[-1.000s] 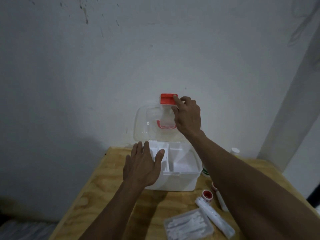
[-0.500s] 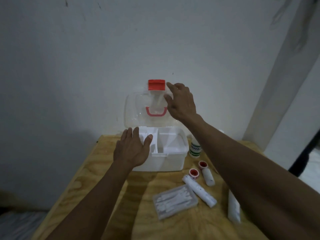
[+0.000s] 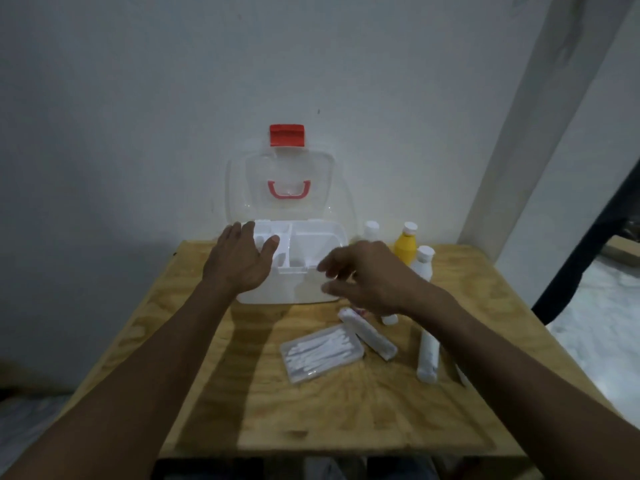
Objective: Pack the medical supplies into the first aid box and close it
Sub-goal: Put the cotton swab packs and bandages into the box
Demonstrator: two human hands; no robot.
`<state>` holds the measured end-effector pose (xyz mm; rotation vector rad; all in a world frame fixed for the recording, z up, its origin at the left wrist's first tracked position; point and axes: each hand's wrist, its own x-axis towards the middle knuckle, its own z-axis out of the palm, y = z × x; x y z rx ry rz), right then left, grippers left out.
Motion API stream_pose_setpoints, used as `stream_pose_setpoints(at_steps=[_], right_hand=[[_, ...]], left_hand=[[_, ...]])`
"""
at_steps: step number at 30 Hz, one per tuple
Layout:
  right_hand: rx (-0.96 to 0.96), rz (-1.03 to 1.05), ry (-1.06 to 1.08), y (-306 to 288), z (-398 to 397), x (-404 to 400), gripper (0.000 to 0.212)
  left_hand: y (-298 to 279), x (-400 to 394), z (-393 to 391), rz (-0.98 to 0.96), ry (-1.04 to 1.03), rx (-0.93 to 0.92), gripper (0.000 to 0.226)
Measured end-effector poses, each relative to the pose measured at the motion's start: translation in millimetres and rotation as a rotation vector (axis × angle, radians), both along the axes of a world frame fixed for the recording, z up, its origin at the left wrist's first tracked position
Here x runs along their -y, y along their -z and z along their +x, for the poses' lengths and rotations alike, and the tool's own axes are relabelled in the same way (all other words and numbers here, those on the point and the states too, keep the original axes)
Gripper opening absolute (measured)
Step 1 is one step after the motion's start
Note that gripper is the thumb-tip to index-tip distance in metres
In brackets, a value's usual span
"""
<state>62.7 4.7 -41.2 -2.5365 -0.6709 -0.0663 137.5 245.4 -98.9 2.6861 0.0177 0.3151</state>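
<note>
While the white plastic first aid box point(image 3: 291, 268) sits open at the plywood counter's point(image 3: 346, 410) far edge, left hand point(image 3: 239, 263) rests spread on its rim; right hand point(image 3: 367, 277), loosely open and empty, hovers over paper-wrapped rolls point(image 3: 367, 334). Risk: the upright clear lid point(image 3: 287, 188) dropping mid-load.

**Dim room, soft light from the right**

Low, cool light leaves the wall point(image 3: 173, 98) grey and muddy. Daylight glows at the right edge; forearm shadows fall across the wooden table point(image 3: 311, 410). The right hand point(image 3: 374, 278) is smeared by motion blur. Wide-angle distortion bends the frame's edges, and fine detail is soft throughout.
</note>
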Motion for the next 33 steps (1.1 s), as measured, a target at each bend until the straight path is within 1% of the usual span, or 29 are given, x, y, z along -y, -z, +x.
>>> stream_pose_setpoints(at_steps=[3,5,10,13,16,18,20,23,26,28,30,33], right_hand=[[-0.198,-0.149,-0.147,23,-13,-3,0.054],[-0.249,-0.214,-0.199,34,-13,-8,0.062],[-0.277,-0.277,-0.294,51,-5,-22,0.068],[-0.285,-0.302,-0.319,54,-2,-27,0.068],[-0.237,-0.319,-0.316,58,-2,-29,0.069],[-0.174,-0.319,-0.299,60,-6,-29,0.068],[-0.136,-0.267,-0.265,53,-13,-28,0.066],[-0.088,-0.051,-0.161,22,-20,-21,0.064],[0.087,0.173,0.042,-11,-6,-19,0.063],[0.154,0.281,0.174,-26,14,-24,0.061],[0.150,0.365,0.272,-36,36,-32,0.056],[0.102,0.379,0.362,-39,60,-44,0.051]], left_hand=[[-1,0,-1,-0.008,0.011,-0.013,0.085],[-2,1,-2,0.001,0.022,-0.015,0.081],[-2,1,-3,0.007,0.014,-0.003,0.084],[-2,3,-3,0.020,0.010,0.002,0.078],[-1,3,-3,0.025,0.010,0.009,0.075],[-1,2,-2,0.015,0.011,0.013,0.079],[-1,1,-2,0.010,0.010,0.016,0.085],[1,1,-1,0.031,0.008,0.028,0.080],[1,1,-1,0.031,0.010,0.047,0.082],[2,2,0,0.039,0.010,0.047,0.079],[2,2,0,0.049,0.003,0.042,0.076],[0,4,-3,0.059,-0.004,0.040,0.074]])
